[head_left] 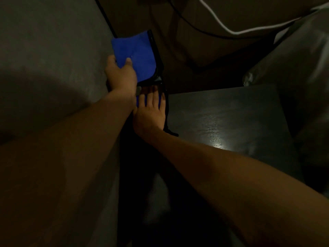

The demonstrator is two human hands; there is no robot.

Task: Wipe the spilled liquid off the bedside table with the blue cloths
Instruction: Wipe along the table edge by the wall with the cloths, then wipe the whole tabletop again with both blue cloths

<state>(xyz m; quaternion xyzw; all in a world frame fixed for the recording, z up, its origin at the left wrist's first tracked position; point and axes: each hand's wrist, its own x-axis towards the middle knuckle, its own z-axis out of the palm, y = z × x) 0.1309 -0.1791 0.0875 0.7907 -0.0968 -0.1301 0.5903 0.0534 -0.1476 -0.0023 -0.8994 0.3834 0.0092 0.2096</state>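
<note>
The scene is dim. My left hand (120, 73) grips the lower left corner of a blue cloth with a black hem (138, 56), lifted at the left of the dark bedside table (249, 107). My right hand (150, 113) lies flat, fingers spread, on a second blue cloth (141, 100) that shows only between my fingers, just off the table's left edge. A wet, glossy patch (216, 141) shines on the table top near its front.
A grey wall or mattress side (53, 68) fills the left. A white cable (231, 29) and a black cable (187, 24) hang at the back. Pale bedding (302, 59) rises on the right. A black strap (168, 125) hangs by the table's left edge.
</note>
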